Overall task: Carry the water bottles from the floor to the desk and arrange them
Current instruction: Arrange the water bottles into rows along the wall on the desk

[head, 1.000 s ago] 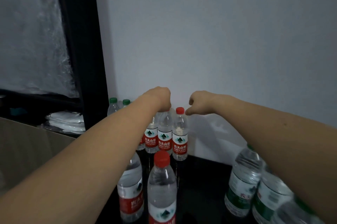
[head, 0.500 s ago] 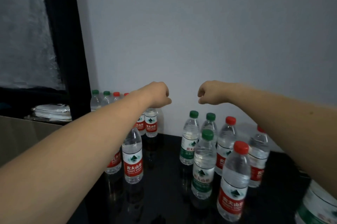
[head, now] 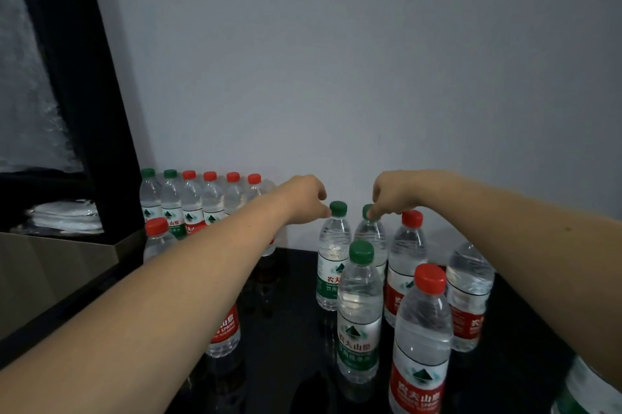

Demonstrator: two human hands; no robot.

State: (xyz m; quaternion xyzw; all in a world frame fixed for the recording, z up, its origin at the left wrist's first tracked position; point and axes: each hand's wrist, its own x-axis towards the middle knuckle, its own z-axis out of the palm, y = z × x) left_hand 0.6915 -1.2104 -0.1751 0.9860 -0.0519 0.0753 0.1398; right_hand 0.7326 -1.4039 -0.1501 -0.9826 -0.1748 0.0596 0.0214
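**A:** Water bottles already stand on the dark desk (head: 289,339) in the head view, the only view there is. A tidy row (head: 202,201) runs along the wall at centre left, green caps first, then red. Looks like you're sorting by cap colour.

**B:** And the loose cluster at centre right?

**A:** Not yet lined up. Your left hand (head: 304,200) reaches to the rear green-capped bottle (head: 333,252); its fingertips sit at the cap, curled toward it. Whether they actually pinch it, I cannot tell.

**B:** My right?

**A:** Your right hand (head: 392,193) comes down over the second green-capped bottle (head: 370,232), fingers curled round its cap, which is half hidden beneath them. Taking both by the cap makes sense: the bodies are crowded together, so the tops are the only free place to take them.

**B:** What's in the way?

**A:** A nearer green-capped bottle (head: 360,312) and a red-capped bottle (head: 420,339) stand in front, lower centre of the frame. Lift straight up, I'd judge, or you may knock a neighbour.
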